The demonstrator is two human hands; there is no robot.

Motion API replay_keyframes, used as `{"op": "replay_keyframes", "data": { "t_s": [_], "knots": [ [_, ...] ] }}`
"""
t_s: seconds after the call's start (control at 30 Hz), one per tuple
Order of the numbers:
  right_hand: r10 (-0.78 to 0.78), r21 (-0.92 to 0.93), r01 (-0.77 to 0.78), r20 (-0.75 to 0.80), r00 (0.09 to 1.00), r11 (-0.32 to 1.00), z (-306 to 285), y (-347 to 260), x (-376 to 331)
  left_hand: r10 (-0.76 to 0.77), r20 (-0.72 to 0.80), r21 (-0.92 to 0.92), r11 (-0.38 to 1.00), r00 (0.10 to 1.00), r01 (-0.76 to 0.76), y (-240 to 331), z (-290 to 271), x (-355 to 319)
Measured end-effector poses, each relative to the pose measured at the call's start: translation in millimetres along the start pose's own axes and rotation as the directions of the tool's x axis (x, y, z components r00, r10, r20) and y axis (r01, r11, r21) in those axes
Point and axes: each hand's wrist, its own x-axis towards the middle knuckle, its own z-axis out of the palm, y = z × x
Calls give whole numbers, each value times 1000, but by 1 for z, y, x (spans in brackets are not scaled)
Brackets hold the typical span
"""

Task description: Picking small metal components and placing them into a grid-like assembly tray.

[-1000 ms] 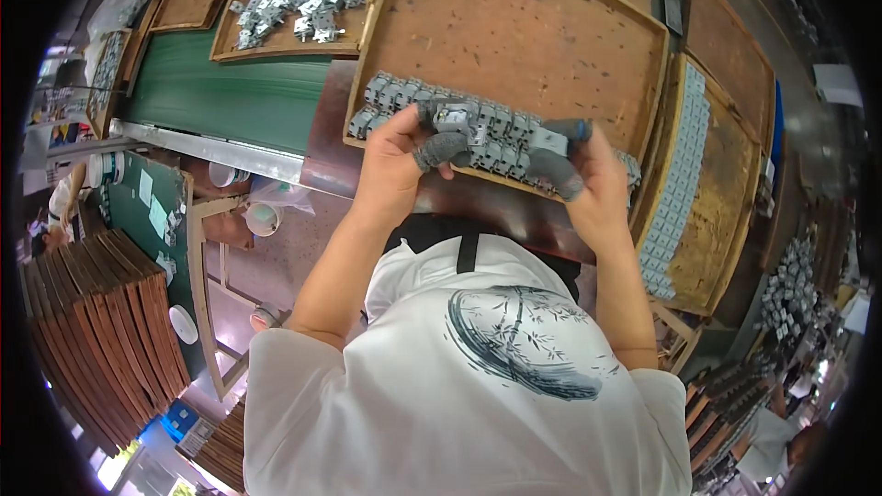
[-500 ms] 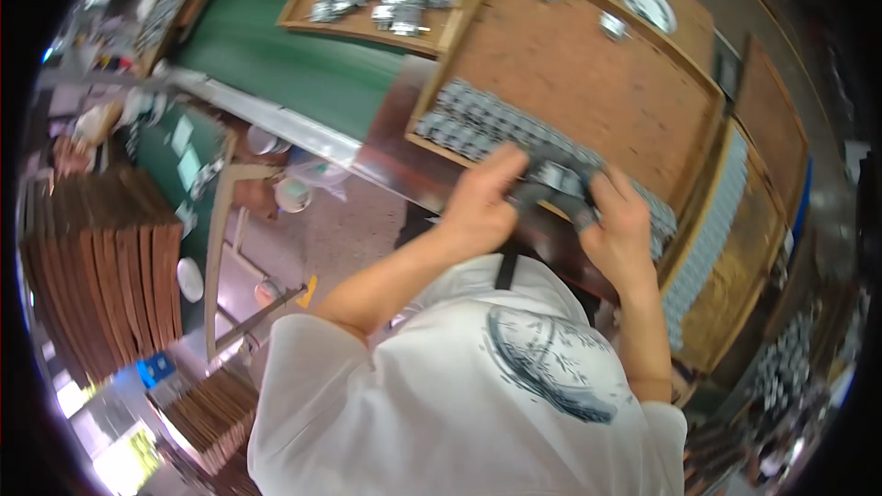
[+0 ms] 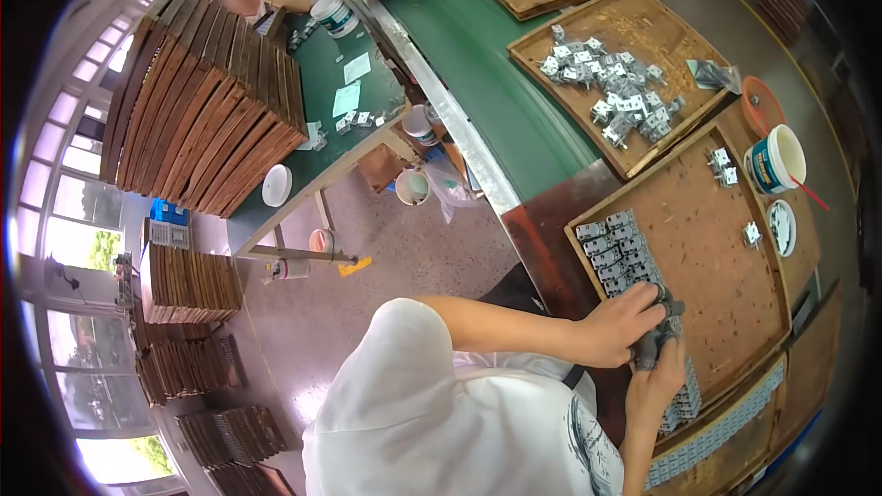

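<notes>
My left hand (image 3: 617, 326) and my right hand (image 3: 660, 378) meet over the near edge of a shallow wooden tray (image 3: 786, 308). Dark grey covers wrap some of the fingertips. The fingers of both hands are bent and pressed close together, and whatever lies between them is hidden. Beneath and beside the hands, small silver metal parts (image 3: 611, 248) stand in tight rows along the tray's near side. Two loose metal parts (image 3: 723, 168) lie near the tray's far edge, with another single part (image 3: 751, 235) to their right.
A second wooden tray (image 3: 680, 28) holds a heap of metal parts beyond. Past the far edge stand a white bucket (image 3: 774, 161), a white lid (image 3: 782, 226) and an orange basin (image 3: 762, 103). A green conveyor belt (image 3: 487, 55) runs leftward. Stacked wooden trays (image 3: 197, 101) and a person (image 3: 262, 0) are at left.
The view has swung left, so the tray and hands sit further right. A metal part visible between my fingers earlier is hidden now, and my hands have come closer together.
</notes>
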Motion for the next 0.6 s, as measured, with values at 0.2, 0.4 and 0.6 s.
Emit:
{"op": "replay_keyframes", "data": {
  "t_s": [0.2, 0.4, 0.6],
  "knots": [
    [319, 518, -387, 218, 922, 763, -7, 22, 4, 173, 74, -199, 968, 982, -155, -12, -5, 13],
    [219, 567, -264, 147, 965, 781, 3, 1, 14, 227, 143, -140, 968, 963, -207, -15, -25, 16],
    [303, 487, -396, 261, 917, 778, -6, -16, 37, 76, 95, 252, 963, 993, -97, -67, -98, 48]
  ]
}}
